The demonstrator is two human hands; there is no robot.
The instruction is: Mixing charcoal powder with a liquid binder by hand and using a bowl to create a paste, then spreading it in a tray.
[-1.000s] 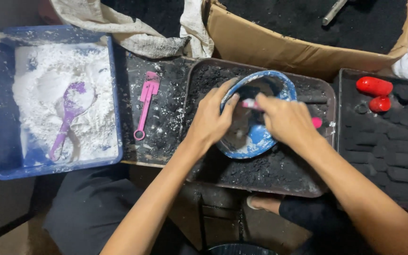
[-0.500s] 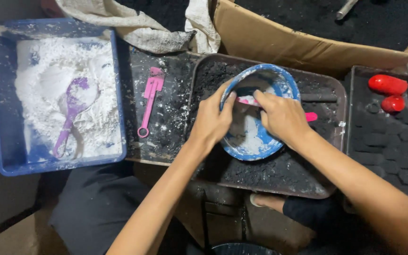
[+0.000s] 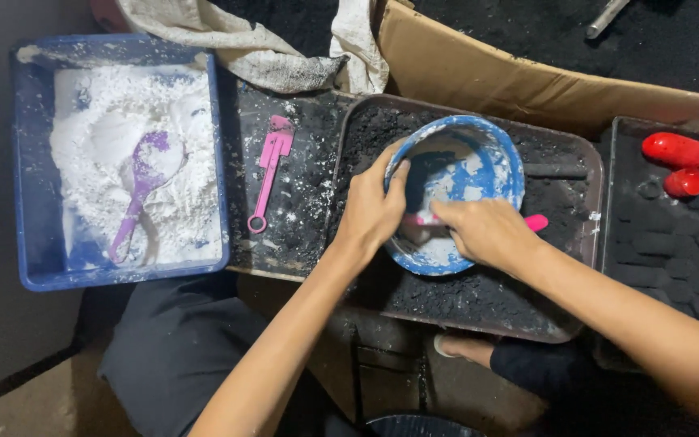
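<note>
1. Where the view begins at the left, a rectangular blue plastic tub (image 3: 38, 202) holds a heap of white powder (image 3: 103, 162), and a purple plastic scoop (image 3: 141, 190) lies in it, handle running down toward the person.
2. Just right of the tub, a pink plastic spatula (image 3: 269, 171) lies flat on a dark, powder-dusted board (image 3: 301, 146), blade away from the person and the ring end of its handle nearest them.
3. The left hand (image 3: 370, 210) grips the near-left rim of a round blue bowl streaked with white paste (image 3: 467, 174), fingers curled over the edge and the thumb inside.
4. The bowl sits in a dark metal tray of black granular material (image 3: 479, 295), tilted, its mouth facing up and toward the person.
5. It looks stiff and fairly light, but the smeared paste probably makes the wall slippery, so the rim is the surest hold.
6. The right hand (image 3: 487, 235) is closed around a pink-handled tool (image 3: 534, 222); its working end is hidden inside the bowl.
7. That tool's long axis runs left to right, handle end pointing right beyond the knuckles.
8. Farther right, two glossy red rounded pieces (image 3: 677, 158) rest on a black moulded tray (image 3: 673, 251).
</note>
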